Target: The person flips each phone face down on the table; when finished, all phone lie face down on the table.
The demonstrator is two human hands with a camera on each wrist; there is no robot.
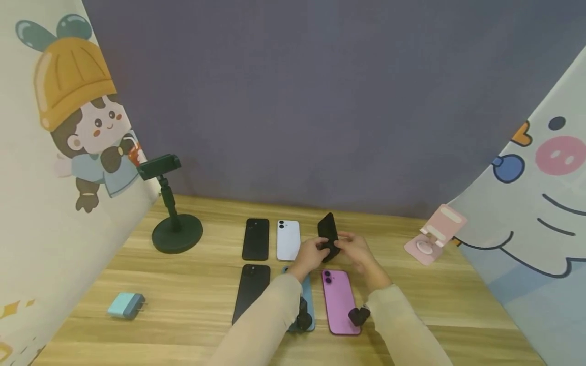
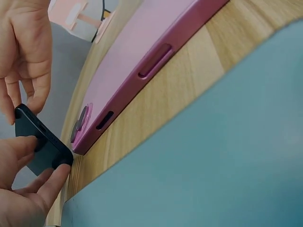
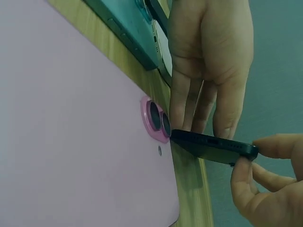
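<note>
A black smartphone (image 1: 328, 229) is tilted up off the wooden table, between both hands near the back. My left hand (image 1: 309, 256) pinches its left side, thumb on one face and fingers behind. On the opposite side, my right hand (image 1: 359, 252) grips the edge; in the right wrist view its thumb and fingers (image 3: 244, 172) pinch a lower corner. The port edge of the phone shows in both wrist views. Just in front lies a pink phone (image 1: 339, 305), camera side up. A blue phone (image 1: 309, 295) lies partly hidden under my left forearm.
A white phone (image 1: 288, 241) and a black phone (image 1: 255, 239) lie to the left, another black phone (image 1: 251, 290) in front of them. A dark green stand (image 1: 177, 234) stands at the back left, a blue charger (image 1: 125, 305) nearer. A pink folding stand (image 1: 435, 234) is at right.
</note>
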